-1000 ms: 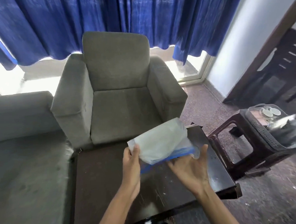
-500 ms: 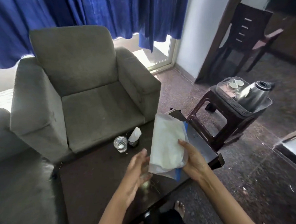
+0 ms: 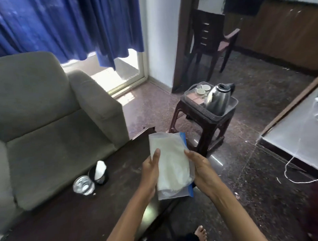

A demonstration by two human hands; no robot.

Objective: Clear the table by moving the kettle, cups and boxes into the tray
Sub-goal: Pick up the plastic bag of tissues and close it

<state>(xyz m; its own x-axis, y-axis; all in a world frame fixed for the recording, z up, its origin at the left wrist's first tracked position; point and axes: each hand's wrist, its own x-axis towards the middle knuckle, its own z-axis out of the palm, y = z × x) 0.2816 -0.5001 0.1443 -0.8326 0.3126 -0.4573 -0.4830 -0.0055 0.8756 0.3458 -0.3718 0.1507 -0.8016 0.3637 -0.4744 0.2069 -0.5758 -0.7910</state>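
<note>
Head view showed your left hand (image 3: 150, 172), open beside the pouch (image 3: 169, 161) half a second earlier, pinching its left edge with the thumb in front. Your right hand (image 3: 201, 168) gripped the right edge. The fingers behind the pouch were hidden. You held it over the table's (image 3: 120, 175) right edge. Beyond your fingertips, across bare floor, the kettle (image 3: 218, 99) and cups (image 3: 201, 91) sat in the tray (image 3: 232, 104).

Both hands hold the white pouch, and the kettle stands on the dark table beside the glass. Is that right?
No. The head view shows the kettle in the tray on the stool, not on the table. The left hand and right hand do hold the pouch.
</note>
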